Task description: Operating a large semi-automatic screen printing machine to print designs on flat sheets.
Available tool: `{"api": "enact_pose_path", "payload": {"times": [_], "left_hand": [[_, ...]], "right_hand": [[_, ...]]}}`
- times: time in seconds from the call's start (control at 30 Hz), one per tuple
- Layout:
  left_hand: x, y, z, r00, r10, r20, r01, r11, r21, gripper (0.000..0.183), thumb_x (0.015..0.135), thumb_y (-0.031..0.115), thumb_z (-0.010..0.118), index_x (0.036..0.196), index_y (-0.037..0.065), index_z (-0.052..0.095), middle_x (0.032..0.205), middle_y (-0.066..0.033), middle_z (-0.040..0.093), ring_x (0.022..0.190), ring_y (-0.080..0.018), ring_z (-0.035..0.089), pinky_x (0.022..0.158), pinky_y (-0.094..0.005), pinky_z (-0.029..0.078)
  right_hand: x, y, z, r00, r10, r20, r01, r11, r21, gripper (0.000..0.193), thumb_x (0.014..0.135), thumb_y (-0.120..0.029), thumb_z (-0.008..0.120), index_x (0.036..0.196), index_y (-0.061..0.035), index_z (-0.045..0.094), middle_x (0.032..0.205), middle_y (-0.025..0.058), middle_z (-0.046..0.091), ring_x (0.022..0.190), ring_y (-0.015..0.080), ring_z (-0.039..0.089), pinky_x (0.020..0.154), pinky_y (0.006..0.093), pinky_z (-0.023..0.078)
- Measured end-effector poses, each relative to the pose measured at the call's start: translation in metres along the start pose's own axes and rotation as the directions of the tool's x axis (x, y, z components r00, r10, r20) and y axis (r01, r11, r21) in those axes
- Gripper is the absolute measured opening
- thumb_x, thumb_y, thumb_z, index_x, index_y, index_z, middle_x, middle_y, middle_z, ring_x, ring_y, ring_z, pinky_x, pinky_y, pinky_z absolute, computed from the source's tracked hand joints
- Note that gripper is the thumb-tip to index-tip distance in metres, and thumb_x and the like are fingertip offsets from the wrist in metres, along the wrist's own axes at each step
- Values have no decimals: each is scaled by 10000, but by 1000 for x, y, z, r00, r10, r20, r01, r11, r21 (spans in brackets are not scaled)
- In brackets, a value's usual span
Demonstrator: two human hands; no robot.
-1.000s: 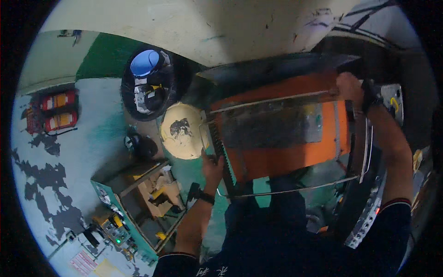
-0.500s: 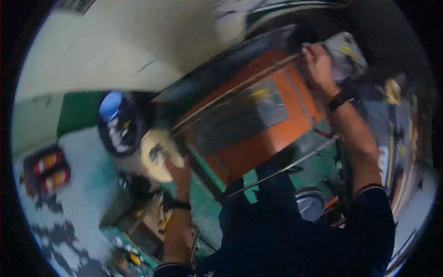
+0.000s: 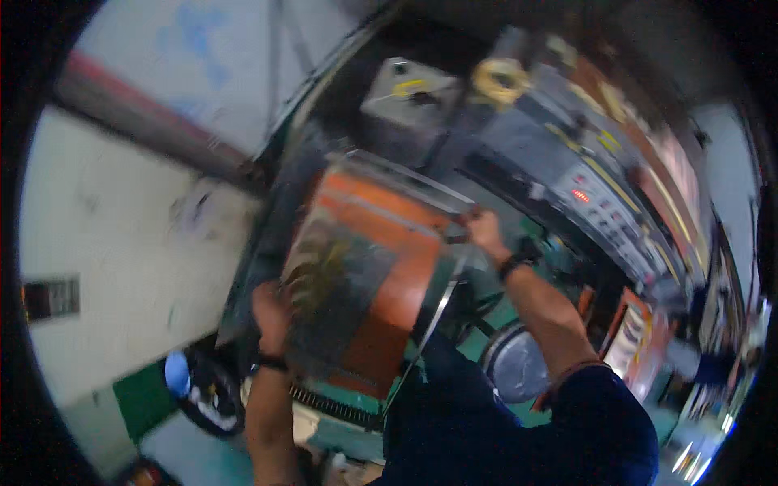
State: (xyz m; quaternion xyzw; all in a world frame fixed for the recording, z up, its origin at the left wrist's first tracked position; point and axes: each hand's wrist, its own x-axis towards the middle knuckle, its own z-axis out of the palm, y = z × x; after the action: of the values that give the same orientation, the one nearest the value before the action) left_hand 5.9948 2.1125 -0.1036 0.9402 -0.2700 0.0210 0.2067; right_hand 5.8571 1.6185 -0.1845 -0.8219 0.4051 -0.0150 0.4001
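A: Please begin from the left. What does the left hand [image 3: 271, 316] do?

B: It is at the left edge of the orange board [image 3: 395, 312]. Blur covers the fingers, so I cannot tell if they grip.

A: And where is the board?

B: Before the person's body, between the two hands. A dark patch [image 3: 340, 296] covers part of its face.

A: How would it handle?

B: I suppose it is stiff and rather wide, maybe a little heavy. The face shines somewhat, so a flat palm could slip.

A: Then where should one hold it?

B: I would choose the thin metal frame [image 3: 444, 301] along its right side, near the corner. There the right hand [image 3: 485, 229] appears closed on the frame.

A: Is it fragile?

B: The rods look slim; I think they could bend. Further right stands a round bucket [image 3: 516, 364].
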Motion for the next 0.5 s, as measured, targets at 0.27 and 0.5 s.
{"api": "enact_pose_path", "payload": {"times": [0.27,0.5], "left_hand": [[30,-3,7,981,-101,163,43,944,327,205,868,216,559,744,57,595,739,-175,591,681,-362,584,588,-445,468],[59,29,-85,987,153,53,-162,958,236,201,871,177,573,741,27,603,701,-171,572,682,-373,561,606,-452,453]], "right_hand": [[8,-37,-13,967,0,255,-11,999,39,322,815,-213,617,1052,4,612,894,205,671,827,320,661,711,400,502],[30,27,9,995,-75,68,63,985,162,391,847,-186,654,1175,7,566,986,174,676,899,257,655,784,354,497]]}}
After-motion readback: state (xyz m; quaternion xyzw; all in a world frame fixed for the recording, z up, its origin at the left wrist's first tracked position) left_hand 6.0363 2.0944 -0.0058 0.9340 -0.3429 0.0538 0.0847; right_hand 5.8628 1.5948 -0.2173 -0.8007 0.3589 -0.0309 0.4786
